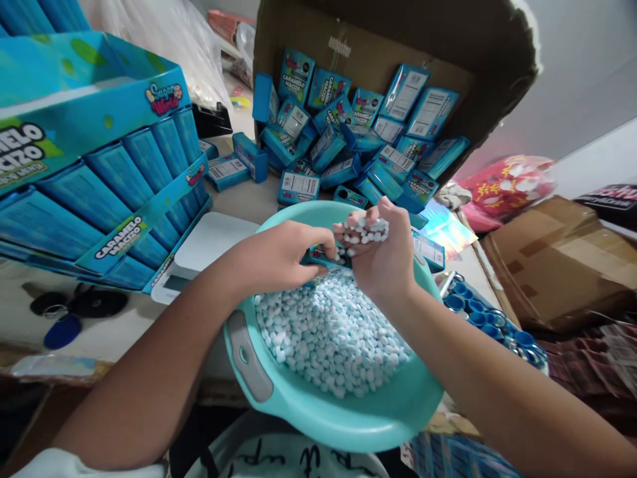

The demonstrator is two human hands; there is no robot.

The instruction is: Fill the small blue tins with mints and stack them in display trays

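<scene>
Head view: my left hand point(288, 255) is pinching a small blue box point(316, 253) over the teal basin point(348, 425), right hand point(383, 262) curled under pale candies point(369, 232) just beside it, probably so strays land back inside.

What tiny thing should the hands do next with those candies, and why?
I think the right hand could gently tip toward the box, letting some candies slide in. Its curled fingers hold a heap, the left hand holds the box close beside it, and the bowl underneath would probably catch any that drop.
</scene>
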